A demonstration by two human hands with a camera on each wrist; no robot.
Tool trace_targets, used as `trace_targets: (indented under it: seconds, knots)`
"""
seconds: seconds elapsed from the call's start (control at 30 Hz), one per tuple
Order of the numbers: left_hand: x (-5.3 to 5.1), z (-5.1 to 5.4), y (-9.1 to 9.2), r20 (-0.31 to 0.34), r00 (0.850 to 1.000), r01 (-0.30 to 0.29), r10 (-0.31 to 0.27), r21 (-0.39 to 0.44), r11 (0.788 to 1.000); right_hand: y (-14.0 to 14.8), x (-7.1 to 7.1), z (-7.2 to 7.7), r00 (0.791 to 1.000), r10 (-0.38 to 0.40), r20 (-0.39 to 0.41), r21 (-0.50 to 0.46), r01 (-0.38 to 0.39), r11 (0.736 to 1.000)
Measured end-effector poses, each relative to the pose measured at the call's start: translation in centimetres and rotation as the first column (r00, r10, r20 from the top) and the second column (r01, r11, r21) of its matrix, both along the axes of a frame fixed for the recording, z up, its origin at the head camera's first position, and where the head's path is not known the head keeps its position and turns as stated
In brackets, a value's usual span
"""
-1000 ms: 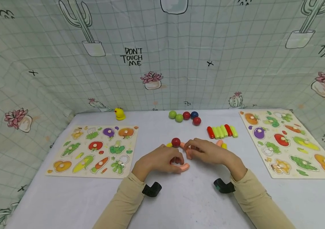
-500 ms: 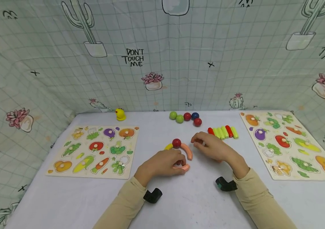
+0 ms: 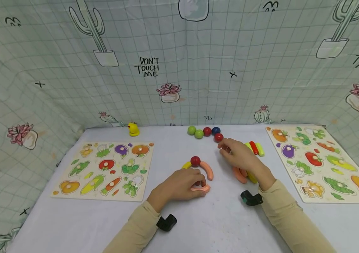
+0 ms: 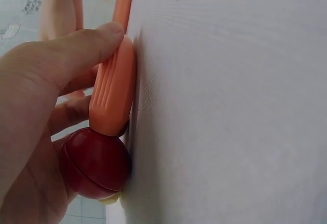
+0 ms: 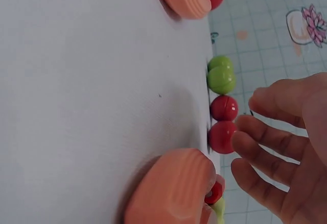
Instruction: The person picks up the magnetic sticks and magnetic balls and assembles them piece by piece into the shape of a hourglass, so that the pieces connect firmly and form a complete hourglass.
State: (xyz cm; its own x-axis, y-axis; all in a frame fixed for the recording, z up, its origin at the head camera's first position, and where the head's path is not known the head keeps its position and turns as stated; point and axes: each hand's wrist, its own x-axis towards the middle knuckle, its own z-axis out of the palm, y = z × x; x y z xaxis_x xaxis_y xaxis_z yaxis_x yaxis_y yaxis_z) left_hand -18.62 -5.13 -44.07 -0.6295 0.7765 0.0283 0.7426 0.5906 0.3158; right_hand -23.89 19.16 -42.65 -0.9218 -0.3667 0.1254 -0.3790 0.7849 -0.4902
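My left hand (image 3: 182, 183) holds a curved orange piece (image 3: 204, 189) between thumb and fingers; in the left wrist view the thumb lies on this ribbed orange piece (image 4: 113, 89), and a dark red ball (image 4: 95, 163) touches its end. Beyond that hand, a red ball (image 3: 195, 161) sits between a yellow piece (image 3: 186, 164) and another curved orange piece (image 3: 207, 170). My right hand (image 3: 241, 156) hovers with loosely bent, empty fingers, above and beside orange pieces (image 3: 239, 175) and a yellow piece (image 3: 252, 178). In the right wrist view the right hand (image 5: 286, 152) has its fingers apart.
Green balls (image 3: 191, 130), red balls (image 3: 218, 137) and a blue ball (image 3: 216, 130) lie at the back. Red and light-green sticks (image 3: 260, 149) are partly behind my right hand. Vegetable puzzle boards stand at left (image 3: 92, 165) and right (image 3: 320, 154); a yellow duck (image 3: 133, 129) is back left.
My right hand has let go of the curved orange piece near the red ball and moved right and back, toward the balls. My left hand has stayed nearly in place with its orange piece.
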Motion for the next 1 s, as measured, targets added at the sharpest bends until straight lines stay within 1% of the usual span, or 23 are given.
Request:
trace_targets:
  seconds: [0.17, 0.37, 0.57, 0.77, 0.9, 1.0]
  knots:
    - [0.0, -0.2, -0.1, -0.011, 1.0, 0.002, -0.002, 0.015, 1.0, 0.1, -0.9, 0.2, 1.0, -0.019, 0.011, -0.006, 0.019, 1.0]
    - [0.0, -0.5, -0.1, -0.016, 1.0, 0.001, -0.001, 0.025, 1.0, 0.2, -1.8, 0.1, 0.999, -0.045, 0.027, 0.009, 0.045, 0.999]
    - [0.0, -0.4, -0.1, -0.011, 1.0, -0.001, 0.002, 0.029, 1.0, 0.3, -2.5, -0.1, 0.996, -0.078, 0.04, 0.015, 0.078, 0.997]
    - [0.1, -0.2, -0.2, -0.009, 1.0, -0.002, 0.003, 0.026, 1.0, 0.3, -3.4, -0.2, 0.995, -0.095, 0.032, -0.025, 0.096, 0.995]
    - [0.0, -0.3, -0.3, -0.002, 1.0, 0.004, -0.004, 0.034, 0.999, 0.3, -3.9, -0.3, 0.993, -0.11, 0.03, -0.033, 0.111, 0.993]
    - [-0.1, -0.4, -0.2, -0.004, 1.0, 0.008, -0.008, 0.039, 0.999, 0.2, -4.4, -0.4, 0.99, -0.137, 0.031, -0.018, 0.138, 0.99]
